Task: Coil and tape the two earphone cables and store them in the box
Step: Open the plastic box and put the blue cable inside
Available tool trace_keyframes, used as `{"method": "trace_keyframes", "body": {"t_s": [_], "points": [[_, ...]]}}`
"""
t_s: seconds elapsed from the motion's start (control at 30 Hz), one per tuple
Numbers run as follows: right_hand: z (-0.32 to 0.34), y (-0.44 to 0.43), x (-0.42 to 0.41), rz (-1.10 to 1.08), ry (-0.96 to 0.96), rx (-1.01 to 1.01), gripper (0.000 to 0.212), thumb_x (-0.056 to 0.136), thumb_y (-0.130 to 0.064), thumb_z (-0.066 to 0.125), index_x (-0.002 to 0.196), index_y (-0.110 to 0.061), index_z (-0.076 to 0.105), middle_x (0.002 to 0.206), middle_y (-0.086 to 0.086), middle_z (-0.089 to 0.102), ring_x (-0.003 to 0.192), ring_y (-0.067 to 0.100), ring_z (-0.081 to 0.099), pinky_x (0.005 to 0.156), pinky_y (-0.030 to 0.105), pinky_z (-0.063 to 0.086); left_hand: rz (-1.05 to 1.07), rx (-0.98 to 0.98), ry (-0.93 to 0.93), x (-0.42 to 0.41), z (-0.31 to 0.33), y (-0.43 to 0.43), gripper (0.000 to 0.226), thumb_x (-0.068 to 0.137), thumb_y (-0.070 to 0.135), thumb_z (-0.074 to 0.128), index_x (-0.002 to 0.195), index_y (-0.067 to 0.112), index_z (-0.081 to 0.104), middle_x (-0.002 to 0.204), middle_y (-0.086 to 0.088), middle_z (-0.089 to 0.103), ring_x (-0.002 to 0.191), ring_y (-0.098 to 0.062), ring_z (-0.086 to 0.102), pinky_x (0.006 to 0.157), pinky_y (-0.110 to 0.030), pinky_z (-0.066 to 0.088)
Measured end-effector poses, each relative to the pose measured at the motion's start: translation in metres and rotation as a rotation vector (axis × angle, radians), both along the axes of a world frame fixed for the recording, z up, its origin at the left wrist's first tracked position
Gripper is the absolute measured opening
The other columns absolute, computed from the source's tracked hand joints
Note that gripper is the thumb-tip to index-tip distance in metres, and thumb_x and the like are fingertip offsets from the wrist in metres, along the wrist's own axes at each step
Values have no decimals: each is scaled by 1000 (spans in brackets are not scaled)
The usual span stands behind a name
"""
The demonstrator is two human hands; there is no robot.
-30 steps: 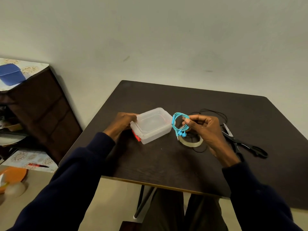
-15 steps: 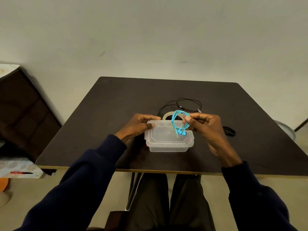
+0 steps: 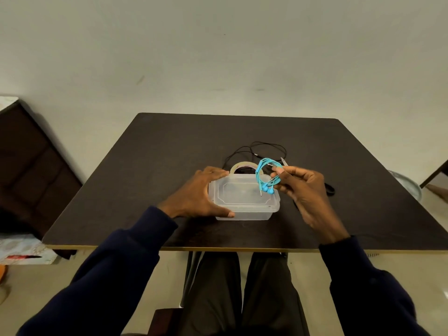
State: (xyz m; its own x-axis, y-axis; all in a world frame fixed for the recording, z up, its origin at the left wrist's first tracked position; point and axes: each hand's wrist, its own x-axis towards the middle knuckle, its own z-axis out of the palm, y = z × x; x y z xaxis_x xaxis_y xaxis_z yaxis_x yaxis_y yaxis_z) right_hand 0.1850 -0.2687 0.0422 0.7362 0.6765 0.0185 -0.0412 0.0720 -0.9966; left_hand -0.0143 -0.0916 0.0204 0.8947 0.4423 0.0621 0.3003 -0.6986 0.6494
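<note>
I see the left hand (image 3: 196, 195) clasping the 9 o'clock end of the box (image 3: 242, 215), thumb on the near wall and fingers hooked over the far corner. The box sits on the table (image 3: 157, 166). The right hand (image 3: 305, 190) pinches the coiled blue earphones (image 3: 264, 174) between thumb and fingertips over the box's 2 o'clock corner, buds and plug dangling. A tape roll (image 3: 238, 166) sits just behind the box at 12 o'clock. The black earphones (image 3: 264, 144) lie loose beyond it at 1 o'clock.
</note>
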Motion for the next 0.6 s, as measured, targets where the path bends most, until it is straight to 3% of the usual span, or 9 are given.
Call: {"method": "trace_keyframes", "body": {"t_s": [0.2, 0.37, 0.47, 0.6], "points": [[22, -3, 6, -22, 34, 203, 16, 91, -12, 68, 104, -4, 73, 98, 13, 76, 96, 26, 74, 76, 27, 61, 33, -147, -201, -3, 2, 9, 79, 64, 67, 72, 130, 24, 62, 133, 6, 57, 118, -10, 55, 98, -34, 53], [40, -4, 13, -31, -90, 209, 19, 91, -15, 69, 108, -8, 72, 97, 9, 77, 92, 21, 74, 78, 27, 61, 44, -231, -270, -9, 8, 27, 53, 78, 63, 64, 114, 26, 72, 112, 6, 73, 101, -13, 68, 86, -36, 59], [39, -2, 12, -9, -181, 138, 24, 89, -14, 72, 110, -4, 70, 95, 9, 78, 87, 22, 76, 71, 25, 61, 173, -304, -341, -14, 12, 38, 64, 77, 77, 56, 102, 22, 75, 99, 6, 77, 90, -15, 73, 78, -37, 61], [28, 6, 2, -12, -326, 3, 18, 87, -11, 73, 104, -4, 71, 90, 9, 77, 80, 18, 76, 64, 23, 61, 374, -428, -382, -14, 16, 52, 66, 96, 60, 40, 96, 3, 74, 90, -12, 76, 82, -29, 75, 69, -45, 63]]}}
